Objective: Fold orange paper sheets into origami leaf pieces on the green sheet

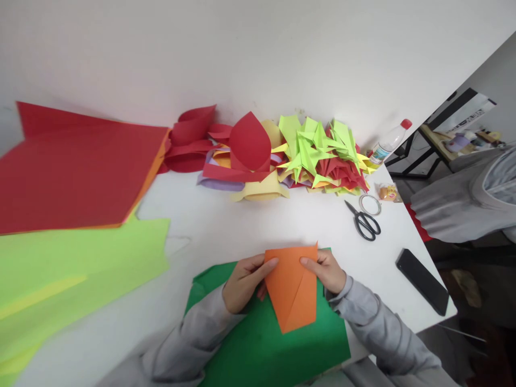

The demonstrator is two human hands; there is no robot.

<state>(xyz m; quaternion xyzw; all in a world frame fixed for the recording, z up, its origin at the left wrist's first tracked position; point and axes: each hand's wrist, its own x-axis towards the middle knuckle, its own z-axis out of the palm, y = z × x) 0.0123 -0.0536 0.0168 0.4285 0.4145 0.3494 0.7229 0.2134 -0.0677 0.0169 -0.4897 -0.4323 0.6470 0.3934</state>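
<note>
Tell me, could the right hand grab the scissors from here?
Probably yes: the right hand holds the orange paper, but nothing seems to stand between it and the scissors on the white tabletop.

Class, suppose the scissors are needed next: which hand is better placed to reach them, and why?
Probably the right hand: the scissors lie beyond it on its own side. The left hand is farther away, across the orange paper that both hands hold.

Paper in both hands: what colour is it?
The paper is orange, shown best in the head view.

Room ahead; scissors [357,214] (black-handled) rightward.
</note>
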